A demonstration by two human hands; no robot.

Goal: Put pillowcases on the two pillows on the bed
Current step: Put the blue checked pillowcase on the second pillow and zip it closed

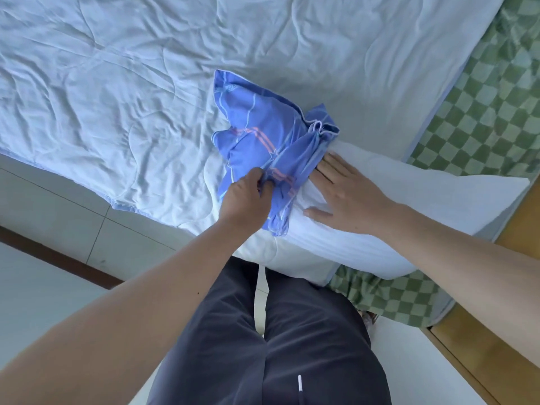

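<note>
A bare white pillow (415, 217) lies at the near edge of the bed, running from the middle to the right. A blue pillowcase (263, 127) with orange stripes is bunched over the pillow's left end. My left hand (248, 197) pinches the bunched blue cloth at its near edge. My right hand (347, 194) lies flat on the white pillow beside the cloth, fingers straight and pointing toward the pillowcase. Only one pillow is in view.
A pale blue quilt (131, 97) covers the bed. A green checked sheet (491, 112) shows at the right and under the pillow. Wooden bed frame (482, 346) at lower right, tiled floor (58, 214) at left. My legs in dark trousers stand against the bed.
</note>
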